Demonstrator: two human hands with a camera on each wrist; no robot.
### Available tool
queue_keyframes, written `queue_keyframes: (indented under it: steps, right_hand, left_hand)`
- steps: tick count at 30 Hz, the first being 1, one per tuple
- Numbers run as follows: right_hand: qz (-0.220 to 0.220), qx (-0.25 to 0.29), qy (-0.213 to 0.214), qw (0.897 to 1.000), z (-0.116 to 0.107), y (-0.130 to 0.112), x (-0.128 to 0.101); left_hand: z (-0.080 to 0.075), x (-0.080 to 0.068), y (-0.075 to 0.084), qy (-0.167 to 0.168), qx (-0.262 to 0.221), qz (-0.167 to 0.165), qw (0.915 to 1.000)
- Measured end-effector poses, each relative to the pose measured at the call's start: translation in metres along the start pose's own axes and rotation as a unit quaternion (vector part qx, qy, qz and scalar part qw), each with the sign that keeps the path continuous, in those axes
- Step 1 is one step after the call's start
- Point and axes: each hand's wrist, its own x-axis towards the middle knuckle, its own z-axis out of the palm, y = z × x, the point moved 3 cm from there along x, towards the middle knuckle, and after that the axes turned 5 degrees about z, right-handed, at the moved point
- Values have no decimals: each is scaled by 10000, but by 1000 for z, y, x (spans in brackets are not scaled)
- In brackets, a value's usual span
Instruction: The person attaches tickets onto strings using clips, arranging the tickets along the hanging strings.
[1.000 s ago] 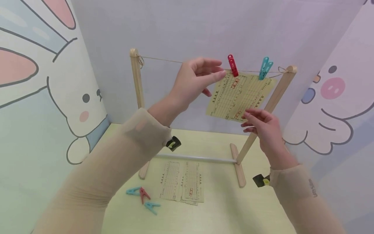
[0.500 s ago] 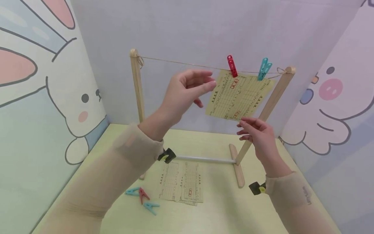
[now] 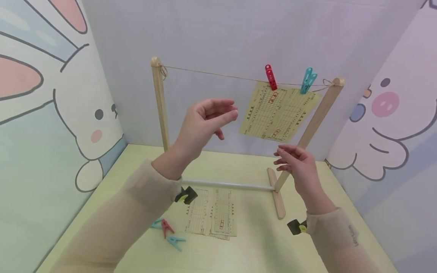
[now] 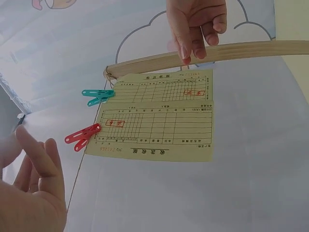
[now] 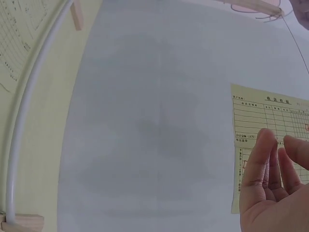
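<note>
Yellow printed slips [image 3: 278, 113] hang from a string [image 3: 211, 74] stretched between two wooden posts, pinned by a red clothespin [image 3: 271, 77] and a teal clothespin [image 3: 307, 80]. The left wrist view shows the slips [image 4: 157, 116] with the red clothespin [image 4: 83, 137] and teal clothespin [image 4: 98, 95]. My left hand [image 3: 205, 121] hovers left of the slips, fingers loosely curled, holding nothing. My right hand [image 3: 295, 163] floats just below the slips with relaxed fingers, empty. In the right wrist view the slip [image 5: 270, 140] hangs behind my right hand [image 5: 275, 174].
More slips [image 3: 213, 216] lie on the yellow-green table [image 3: 246, 242] in front of the rack's white crossbar [image 3: 228, 185]. Three loose clothespins [image 3: 167, 231], two teal and one red, lie to their left. Cartoon-printed walls close in both sides.
Both hands have drawn away from the hanging slips: the left moved down and left from the red clothespin, the right sank below the slips' lower edge.
</note>
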Motion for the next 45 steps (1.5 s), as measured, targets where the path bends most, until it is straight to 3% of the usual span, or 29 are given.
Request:
queue_keyframes:
  steps: [45]
  right_hand:
    - [777,197,490,9956,10,69,-16]
  left_hand:
    - [-33,-52,-55,584,-275,-649,9958]
